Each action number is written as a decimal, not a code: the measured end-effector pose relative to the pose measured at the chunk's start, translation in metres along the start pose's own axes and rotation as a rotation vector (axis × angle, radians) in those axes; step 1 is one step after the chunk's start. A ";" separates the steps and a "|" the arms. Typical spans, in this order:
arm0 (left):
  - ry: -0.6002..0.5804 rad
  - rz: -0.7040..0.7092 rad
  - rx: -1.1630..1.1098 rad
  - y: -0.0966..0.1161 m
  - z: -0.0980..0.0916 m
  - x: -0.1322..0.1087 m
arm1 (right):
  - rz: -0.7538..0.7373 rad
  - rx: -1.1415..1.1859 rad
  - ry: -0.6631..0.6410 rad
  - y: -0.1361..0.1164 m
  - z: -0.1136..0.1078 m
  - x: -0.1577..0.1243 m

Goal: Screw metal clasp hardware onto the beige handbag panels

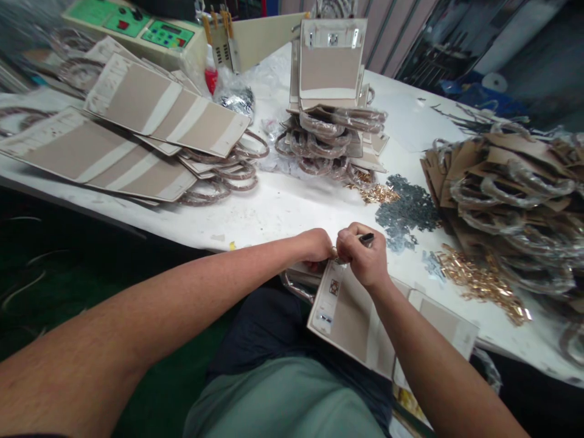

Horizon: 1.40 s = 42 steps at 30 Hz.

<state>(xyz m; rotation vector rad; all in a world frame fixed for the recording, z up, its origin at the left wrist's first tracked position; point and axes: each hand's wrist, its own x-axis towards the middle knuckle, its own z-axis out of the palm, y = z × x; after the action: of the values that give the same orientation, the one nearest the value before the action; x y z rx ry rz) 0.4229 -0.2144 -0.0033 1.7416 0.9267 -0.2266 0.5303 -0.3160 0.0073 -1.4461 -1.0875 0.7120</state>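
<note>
On the left, a stack of panels [137,170] leans across the white table [292,204], tan with pale bands, its brown loop handles pointing right. Behind it sits a machine [171,39] with a green control face, then a red-based bottle [210,76]. The middle stack [332,68] has one panel upright above a pile of plastic-wrapped handles.

Below, the left hand [314,246] is curled at the far corner of the panel being worked on; its fingertips are hidden, so I cannot tell what they grip. That panel [354,319] lies tilted at the table's near edge, partly over the person's lap. It has a matte tan middle, an off-white border and a pale crosswise band. Its left end is pale, with a small brownish square fitting and a shiny metal one nearer the person. A wrapped handle [296,289] pokes out at that end.

The right hand [365,252] is closed round a tool [366,239], whose dark end shows above the fist. Beyond are a heap of dark metal pieces [406,210], loose gold clips [483,283] and, far right, a pile of brown boards and wrapped handles [515,194].
</note>
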 end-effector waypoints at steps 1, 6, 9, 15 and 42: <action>-0.022 -0.002 0.040 0.001 -0.001 -0.001 | -0.008 0.032 0.016 -0.001 -0.001 0.000; -0.071 0.039 0.156 0.001 -0.004 -0.004 | -0.154 0.298 0.098 -0.016 -0.002 -0.003; -0.042 0.088 0.245 -0.001 -0.003 -0.003 | -0.151 0.336 0.131 -0.011 0.002 -0.006; 0.104 0.244 0.471 -0.005 0.003 -0.001 | -0.111 0.327 0.127 -0.005 -0.003 -0.003; 0.169 0.336 0.622 -0.009 0.007 0.001 | 0.028 0.140 0.122 0.006 -0.024 -0.020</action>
<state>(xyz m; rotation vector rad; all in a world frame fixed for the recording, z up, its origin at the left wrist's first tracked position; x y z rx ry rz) 0.4196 -0.2195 -0.0130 2.4916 0.7025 -0.1548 0.5451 -0.3431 0.0028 -1.3690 -0.9075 0.6960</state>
